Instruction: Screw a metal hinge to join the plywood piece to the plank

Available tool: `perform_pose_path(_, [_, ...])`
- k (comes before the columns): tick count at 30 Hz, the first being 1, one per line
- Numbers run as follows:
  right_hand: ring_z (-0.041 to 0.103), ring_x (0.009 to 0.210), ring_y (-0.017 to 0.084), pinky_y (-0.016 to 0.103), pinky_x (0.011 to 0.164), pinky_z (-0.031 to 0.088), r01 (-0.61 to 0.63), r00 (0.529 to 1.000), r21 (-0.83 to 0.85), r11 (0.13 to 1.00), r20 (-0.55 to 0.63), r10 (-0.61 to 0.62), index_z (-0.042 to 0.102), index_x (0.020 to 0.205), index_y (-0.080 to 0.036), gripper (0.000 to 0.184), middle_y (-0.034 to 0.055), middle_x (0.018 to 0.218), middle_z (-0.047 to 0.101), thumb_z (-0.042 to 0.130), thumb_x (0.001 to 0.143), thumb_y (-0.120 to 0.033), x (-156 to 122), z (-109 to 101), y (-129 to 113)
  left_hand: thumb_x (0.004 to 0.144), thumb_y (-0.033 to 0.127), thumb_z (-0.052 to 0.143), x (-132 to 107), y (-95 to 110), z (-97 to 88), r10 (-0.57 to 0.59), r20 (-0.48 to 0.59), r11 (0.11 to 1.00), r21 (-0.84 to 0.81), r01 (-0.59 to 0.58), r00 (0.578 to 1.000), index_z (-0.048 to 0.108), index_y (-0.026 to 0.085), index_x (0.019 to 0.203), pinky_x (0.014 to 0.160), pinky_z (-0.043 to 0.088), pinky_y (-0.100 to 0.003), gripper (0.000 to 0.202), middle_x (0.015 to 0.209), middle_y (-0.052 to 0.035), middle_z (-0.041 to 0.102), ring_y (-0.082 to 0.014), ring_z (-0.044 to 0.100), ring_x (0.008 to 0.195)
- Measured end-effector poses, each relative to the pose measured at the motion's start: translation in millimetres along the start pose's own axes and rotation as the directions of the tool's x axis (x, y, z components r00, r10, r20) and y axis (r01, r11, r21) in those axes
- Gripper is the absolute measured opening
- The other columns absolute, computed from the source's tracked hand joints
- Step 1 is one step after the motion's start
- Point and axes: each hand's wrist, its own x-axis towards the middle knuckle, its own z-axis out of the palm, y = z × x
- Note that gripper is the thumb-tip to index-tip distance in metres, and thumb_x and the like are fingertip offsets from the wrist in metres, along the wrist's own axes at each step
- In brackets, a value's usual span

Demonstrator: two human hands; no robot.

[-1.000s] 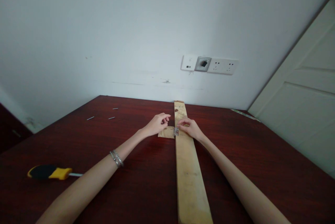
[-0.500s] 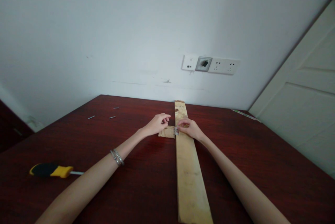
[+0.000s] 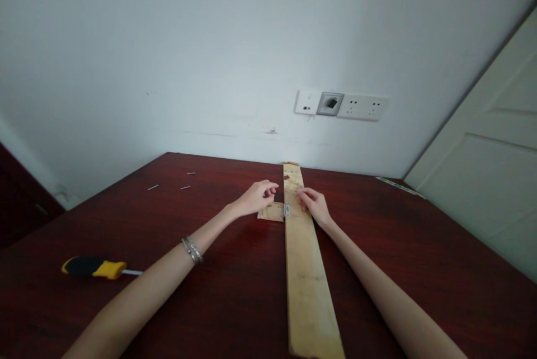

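Note:
A long pale wooden board (image 3: pixel 308 275) lies lengthwise on the dark red table. A short wooden piece (image 3: pixel 271 212) butts against its left side. Across the seam between them sits a small metal hinge (image 3: pixel 287 209). My left hand (image 3: pixel 260 197) hovers above the short piece with its fingers curled in; whatever they might hold is hidden. Just right of the hinge, my right hand (image 3: pixel 314 203) is over the board, apart from the hinge. Its fingers are loosely bent, and I see nothing in them.
Several small screws or nails, one of them a thin metal screw (image 3: pixel 185 187), lie at the far left of the table. A yellow and black screwdriver (image 3: pixel 94 268) rests near my left forearm. Wall sockets (image 3: pixel 363 107) are behind the table, and a white door (image 3: pixel 499 141) stands at the right.
My right hand has let go of the hinge and drawn back to the right, leaving the hinge in sight on the seam. My left hand stays about where it was.

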Motion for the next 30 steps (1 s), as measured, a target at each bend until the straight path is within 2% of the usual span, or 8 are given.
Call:
perform_pose_path(5, [0.043, 0.045, 0.012, 0.026, 0.042, 0.034, 0.041, 0.967, 0.097, 0.994, -0.255, -0.015, 0.065, 0.077, -0.018, 0.031, -0.0010, 0.057, 0.055, 0.060, 0.071, -0.048, -3.1, -0.2, 5.8, 0.076, 0.009, 0.054, 1.8, 14.8, -20.4, 0.044, -0.033, 0.999, 0.033, -0.043, 0.998, 0.066, 0.012, 0.105, 0.070, 0.050, -0.025, 0.031, 0.092, -0.0067, 0.065, -0.0116, 0.060, 0.075])
perform_pose_path(8, [0.045, 0.048, 0.012, 0.025, 0.042, 0.035, 0.046, 0.942, 0.153, 0.987, -0.337, 0.008, 0.064, 0.073, -0.018, 0.027, 0.0004, 0.059, 0.057, 0.059, 0.070, -0.044, -3.1, -1.6, 5.0, 0.077, 0.012, 0.054, 1.8, 8.7, -44.8, 0.043, -0.068, 0.996, 0.081, -0.038, 0.997, 0.067, 0.013, 0.102, 0.072, 0.051, -0.025, 0.028, 0.095, -0.0074, 0.066, -0.0128, 0.061, 0.077])
perform_pose_path(12, [0.047, 0.050, 0.012, 0.024, 0.040, 0.035, 0.019, 0.931, 0.222, 0.975, -0.359, 0.063, 0.065, 0.071, -0.017, 0.025, 0.0028, 0.063, 0.059, 0.061, 0.066, -0.041, -2.4, -1.9, 3.5, 0.076, 0.015, 0.052, -3.6, -31.2, -96.2, -0.038, -0.064, 0.954, 0.296, 0.055, 0.997, 0.070, 0.014, 0.093, 0.079, 0.049, -0.028, 0.025, 0.095, -0.0074, 0.068, -0.0160, 0.062, 0.082])
perform_pose_path(14, [0.048, 0.050, 0.012, 0.023, 0.039, 0.035, 0.007, 0.931, 0.247, 0.969, -0.354, 0.084, 0.066, 0.070, -0.017, 0.024, 0.0033, 0.064, 0.060, 0.063, 0.064, -0.040, -2.2, -1.6, 3.9, 0.074, 0.015, 0.053, -11.5, -59.0, -127.2, -0.177, -0.053, 0.878, 0.442, 0.182, 0.983, 0.071, 0.014, 0.090, 0.082, 0.047, -0.029, 0.024, 0.095, -0.0083, 0.069, -0.0183, 0.062, 0.086])
perform_pose_path(16, [0.048, 0.051, 0.012, 0.022, 0.039, 0.035, -0.002, 0.933, 0.262, 0.965, -0.347, 0.096, 0.066, 0.070, -0.016, 0.023, 0.0034, 0.065, 0.060, 0.064, 0.063, -0.038, -1.9, -1.4, 5.1, 0.072, 0.015, 0.054, -23.5, -85.5, -156.8, -0.389, -0.044, 0.764, 0.543, 0.349, 0.920, 0.071, 0.015, 0.087, 0.081, 0.045, -0.026, 0.023, 0.096, -0.0074, 0.069, -0.0187, 0.062, 0.090])
perform_pose_path(20, [0.047, 0.052, 0.011, 0.021, 0.039, 0.034, -0.015, 0.938, 0.270, 0.963, -0.330, 0.108, 0.068, 0.070, -0.015, 0.023, 0.0038, 0.066, 0.060, 0.066, 0.062, -0.036, -1.2, -1.4, 7.9, 0.065, 0.012, 0.057, -52.9, -122.2, -197.0, -0.561, -0.017, 0.666, 0.585, 0.463, 0.827, 0.069, 0.013, 0.070, 0.067, 0.044, -0.021, 0.013, 0.074, -0.0051, 0.070, -0.0164, 0.063, 0.073])
perform_pose_path(25, [0.047, 0.052, 0.011, 0.021, 0.039, 0.033, -0.017, 0.937, 0.235, 0.972, -0.336, 0.098, 0.069, 0.070, -0.014, 0.024, 0.0036, 0.064, 0.060, 0.066, 0.062, -0.037, -1.4, -1.2, 8.7, 0.059, 0.013, 0.061, -78.4, -144.8, -209.0, -0.656, -0.011, 0.593, 0.611, 0.524, 0.755, 0.067, 0.014, 0.066, 0.059, 0.041, -0.019, 0.010, 0.067, -0.0015, 0.067, -0.0146, 0.061, 0.067])
perform_pose_path(30, [0.047, 0.053, 0.011, 0.020, 0.041, 0.033, -0.019, 0.941, 0.242, 0.970, -0.324, 0.099, 0.069, 0.070, -0.014, 0.023, 0.0026, 0.065, 0.060, 0.064, 0.064, -0.036, -2.6, -0.9, 7.0, 0.062, 0.015, 0.060, -84.3, -160.0, -207.9, -0.689, -0.001, 0.566, 0.625, 0.538, 0.725, 0.067, 0.016, 0.065, 0.058, 0.040, -0.019, 0.008, 0.067, -0.0015, 0.067, -0.0144, 0.062, 0.067])
